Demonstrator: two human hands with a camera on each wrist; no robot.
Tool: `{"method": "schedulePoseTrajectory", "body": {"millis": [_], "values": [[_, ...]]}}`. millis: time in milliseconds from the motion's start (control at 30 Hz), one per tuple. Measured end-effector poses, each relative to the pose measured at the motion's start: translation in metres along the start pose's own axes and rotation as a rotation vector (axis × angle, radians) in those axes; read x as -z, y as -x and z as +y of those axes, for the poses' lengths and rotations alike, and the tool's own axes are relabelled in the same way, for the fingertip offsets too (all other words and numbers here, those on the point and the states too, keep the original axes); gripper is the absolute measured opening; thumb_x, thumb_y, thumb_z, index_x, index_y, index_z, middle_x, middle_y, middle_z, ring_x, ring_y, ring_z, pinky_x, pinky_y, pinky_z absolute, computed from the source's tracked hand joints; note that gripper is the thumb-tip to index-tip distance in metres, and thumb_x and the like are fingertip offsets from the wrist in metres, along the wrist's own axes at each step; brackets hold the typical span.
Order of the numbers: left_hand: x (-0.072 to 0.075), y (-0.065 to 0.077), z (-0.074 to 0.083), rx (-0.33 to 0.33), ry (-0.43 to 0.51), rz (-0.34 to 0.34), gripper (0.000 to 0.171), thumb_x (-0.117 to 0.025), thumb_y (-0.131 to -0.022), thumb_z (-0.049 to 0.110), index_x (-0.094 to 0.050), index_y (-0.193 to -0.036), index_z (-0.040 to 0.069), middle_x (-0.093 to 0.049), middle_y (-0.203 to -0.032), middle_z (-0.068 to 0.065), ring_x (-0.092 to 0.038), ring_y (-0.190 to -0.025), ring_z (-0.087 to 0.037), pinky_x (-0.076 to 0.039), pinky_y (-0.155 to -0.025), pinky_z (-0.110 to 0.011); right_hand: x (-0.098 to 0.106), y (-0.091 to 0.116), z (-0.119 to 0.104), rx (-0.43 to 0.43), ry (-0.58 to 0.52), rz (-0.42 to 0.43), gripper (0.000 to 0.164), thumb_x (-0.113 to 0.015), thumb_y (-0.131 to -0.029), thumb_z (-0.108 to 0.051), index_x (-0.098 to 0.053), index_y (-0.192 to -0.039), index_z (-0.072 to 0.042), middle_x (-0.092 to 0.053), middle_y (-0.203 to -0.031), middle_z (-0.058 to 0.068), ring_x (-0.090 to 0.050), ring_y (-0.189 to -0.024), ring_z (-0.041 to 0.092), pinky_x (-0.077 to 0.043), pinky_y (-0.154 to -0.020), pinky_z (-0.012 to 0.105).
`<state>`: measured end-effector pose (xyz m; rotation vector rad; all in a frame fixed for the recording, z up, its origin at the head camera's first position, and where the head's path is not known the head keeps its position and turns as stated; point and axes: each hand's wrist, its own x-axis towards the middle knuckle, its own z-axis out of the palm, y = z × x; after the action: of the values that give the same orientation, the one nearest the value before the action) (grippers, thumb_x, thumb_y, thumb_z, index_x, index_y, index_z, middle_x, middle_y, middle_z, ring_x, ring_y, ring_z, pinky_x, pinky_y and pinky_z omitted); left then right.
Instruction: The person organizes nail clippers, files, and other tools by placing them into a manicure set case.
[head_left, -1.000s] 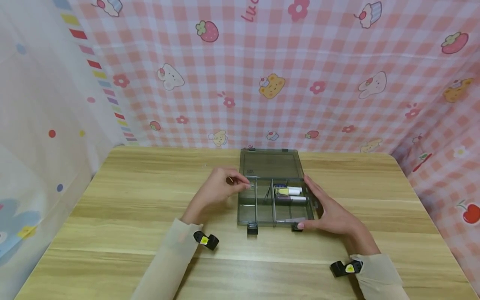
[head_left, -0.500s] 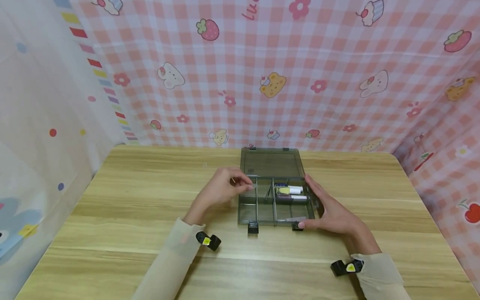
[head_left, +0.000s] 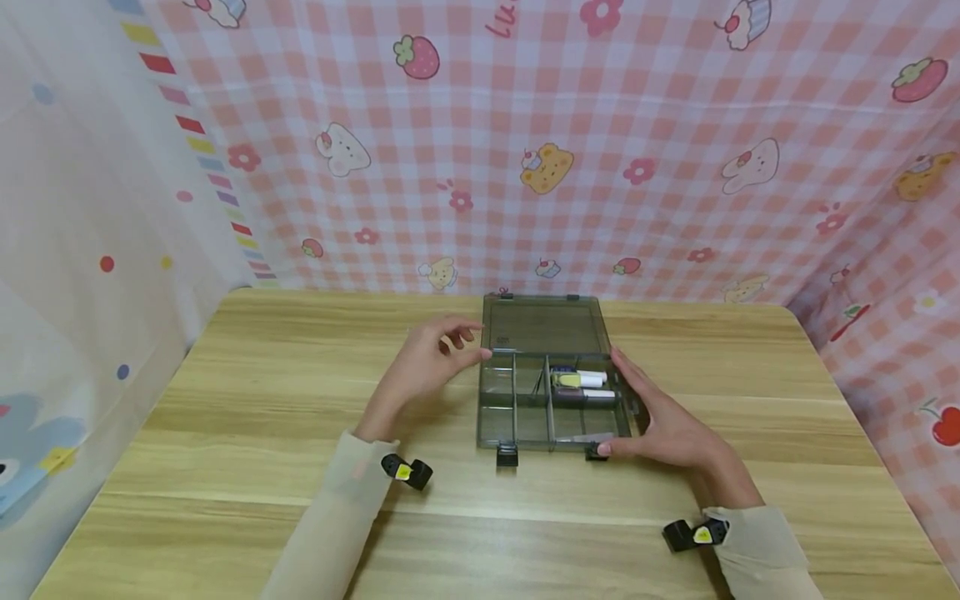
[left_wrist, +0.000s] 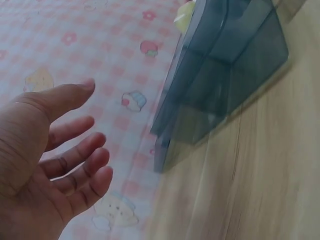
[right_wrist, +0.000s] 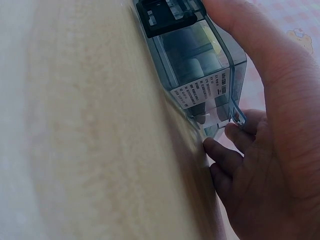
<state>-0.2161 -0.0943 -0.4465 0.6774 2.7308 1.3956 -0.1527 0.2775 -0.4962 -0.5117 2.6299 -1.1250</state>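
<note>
A translucent dark-grey divided storage box (head_left: 531, 445) lies on the table with its lid (head_left: 546, 325) folded back. Small bottles with white caps (head_left: 592, 379), one yellow and one dark, lie in its right compartment. Beside the box's left edge is my left hand (head_left: 429, 357), fingers loosely bent and apart, holding nothing; the left wrist view also shows bare fingers (left_wrist: 82, 172). My right hand (head_left: 667, 425) holds the box's right side, thumb at the front right latch (head_left: 595, 452), fingers along the side toward the back corner. In the right wrist view a printed label (right_wrist: 202, 90) shows on the box wall.
The wooden table (head_left: 300, 500) extends around the box on both sides and in front. A pink checked cloth (head_left: 480, 167) hangs behind its back edge. A second black latch (head_left: 507, 455) sticks out at the box's front left. A thin dark piece stands in the middle compartment.
My left hand has moved up and left from the upper left compartment, and its pinching thumb and fingers have come apart. My right hand has stayed on the box.
</note>
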Motion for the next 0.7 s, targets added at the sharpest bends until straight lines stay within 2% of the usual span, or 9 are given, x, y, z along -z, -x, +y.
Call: {"method": "schedulePoseTrajectory", "body": {"millis": [167,300,700], "values": [[0.012,0.0,-0.011,0.041,-0.008,0.065,0.056,-0.079,-0.091,0.037,-0.062,-0.139,0.014,-0.063,-0.124,-0.017,-0.061,-0.109,-0.034,-0.056,-0.086,-0.043,0.0,0.0,0.0,-0.003,-0.001,-0.002,0.134,-0.092,-0.071,-0.05,0.001,-0.166,-0.033,0.002,-0.175,0.004,-0.006,-0.158,0.044,-0.016,-0.118,0.076],[0.021,0.0,-0.021,0.092,-0.012,0.099,0.065,-0.079,-0.09,0.041,-0.056,-0.146,0.018,-0.058,-0.131,-0.018,-0.058,-0.116,-0.039,-0.054,-0.089,-0.048,0.0,0.0,0.0,-0.003,0.003,0.0,0.134,-0.092,-0.07,-0.051,0.001,-0.166,-0.033,0.001,-0.175,0.004,-0.006,-0.158,0.044,-0.016,-0.118,0.076],[0.042,0.004,-0.053,0.158,0.019,0.191,0.072,-0.082,-0.089,0.037,-0.052,-0.149,0.012,-0.054,-0.135,-0.023,-0.056,-0.116,-0.04,-0.052,-0.096,-0.051,-0.001,-0.001,0.001,-0.003,0.018,0.001,0.135,-0.091,-0.07,-0.054,0.001,-0.165,-0.034,0.002,-0.175,0.004,-0.006,-0.158,0.044,-0.018,-0.117,0.076]]}}
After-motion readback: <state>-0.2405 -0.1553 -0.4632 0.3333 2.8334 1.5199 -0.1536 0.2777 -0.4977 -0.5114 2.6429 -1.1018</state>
